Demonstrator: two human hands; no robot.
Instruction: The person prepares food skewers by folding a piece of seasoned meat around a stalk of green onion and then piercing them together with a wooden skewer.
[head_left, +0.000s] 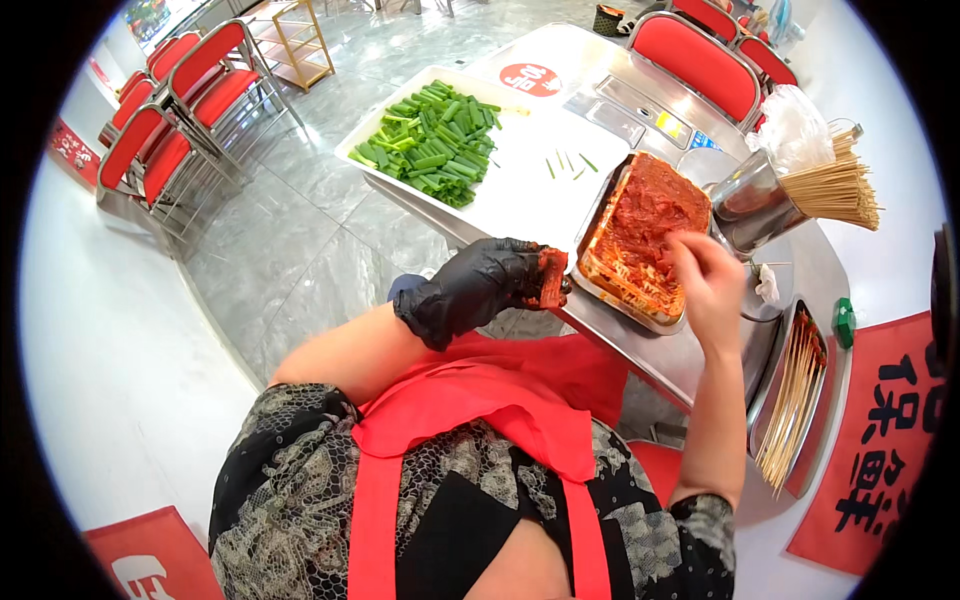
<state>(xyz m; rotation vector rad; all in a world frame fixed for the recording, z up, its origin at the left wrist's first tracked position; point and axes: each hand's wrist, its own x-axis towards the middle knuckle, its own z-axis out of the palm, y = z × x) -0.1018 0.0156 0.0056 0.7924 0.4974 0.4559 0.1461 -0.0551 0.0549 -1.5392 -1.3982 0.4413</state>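
Note:
My left hand (487, 289), in a black glove, holds a slice of red marinated meat (553, 279) at its fingertips, just left of a metal tray (667, 324). Inside that tray lies a heap of red, sauce-coated meat (652, 199), with enoki-like pale strands at its near end. My bare right hand (709, 281) hovers over the tray's right side, blurred, its fingers bent together; whether it pinches something is hidden. Cut green scallion pieces (435, 139) fill the left part of a white tray (525, 191), and a few thin bits lie farther right in it.
A metal canister (754, 202) holds many bamboo skewers (832, 184), beside a plastic bag (795, 127). Loaded skewers (795, 397) lie in a narrow metal tray (761, 420) at right. A green box (844, 322) sits near the wall. Red chairs (697, 64) stand behind the metal table (559, 45).

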